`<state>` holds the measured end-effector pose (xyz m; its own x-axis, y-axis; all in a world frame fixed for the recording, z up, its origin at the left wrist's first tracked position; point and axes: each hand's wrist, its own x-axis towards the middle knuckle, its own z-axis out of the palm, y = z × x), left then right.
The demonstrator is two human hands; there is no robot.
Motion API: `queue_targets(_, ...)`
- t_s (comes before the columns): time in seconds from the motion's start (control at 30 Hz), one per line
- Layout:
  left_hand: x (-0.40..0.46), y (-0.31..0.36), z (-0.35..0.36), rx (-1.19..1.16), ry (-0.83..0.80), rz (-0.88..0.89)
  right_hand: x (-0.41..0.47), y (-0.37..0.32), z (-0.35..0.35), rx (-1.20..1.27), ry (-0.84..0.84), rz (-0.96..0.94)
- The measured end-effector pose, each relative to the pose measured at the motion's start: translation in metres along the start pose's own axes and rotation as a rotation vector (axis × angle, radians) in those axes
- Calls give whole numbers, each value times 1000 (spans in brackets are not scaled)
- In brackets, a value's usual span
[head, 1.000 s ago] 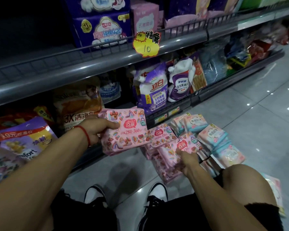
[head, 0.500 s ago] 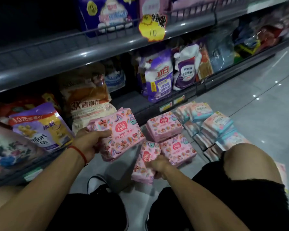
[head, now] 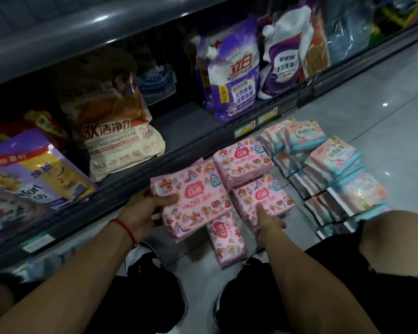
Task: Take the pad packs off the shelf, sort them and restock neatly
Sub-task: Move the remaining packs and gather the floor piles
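Pink plastic pad packs printed with shoes, bags and hearts lie on the grey tiled floor in front of the lowest shelf. The left hand, with a red string around its wrist, grips one large pink pack marked 280-360 by its left edge, thumb on top and fingers underneath, holding it tilted above the floor. The right hand rests on a second pink 280-360 pack with its forefinger stretched out flat along the wrapper, its other fingers hidden; this pack sits on top of a pink stack, just beside the held one. Behind it, touching the shelf's front rail, stands another stack of pink packs marked 280-320. A narrower pink pack lies lengthwise on the floor between the person's two black-and-white shoes and the held pack. To the right, rows of pale pink-and-turquoise pad packs are piled several deep. On the shelf stand a purple laundry-liquid pouch, a white-and-purple spouted pouch, a beige-and-orange detergent bag and a purple-and-yellow softener bag.
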<state>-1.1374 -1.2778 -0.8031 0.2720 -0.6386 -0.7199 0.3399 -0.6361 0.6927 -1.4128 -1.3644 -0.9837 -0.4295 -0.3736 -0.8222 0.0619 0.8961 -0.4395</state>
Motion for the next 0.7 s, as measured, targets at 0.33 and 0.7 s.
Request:
queue_targets(0.33,0,16,7,21,6,-3,7,-3,-16,370,-348,170)
queue_targets(0.7,-43,46,34,-98,33,100,-108,-64,-127,138,-218,-470)
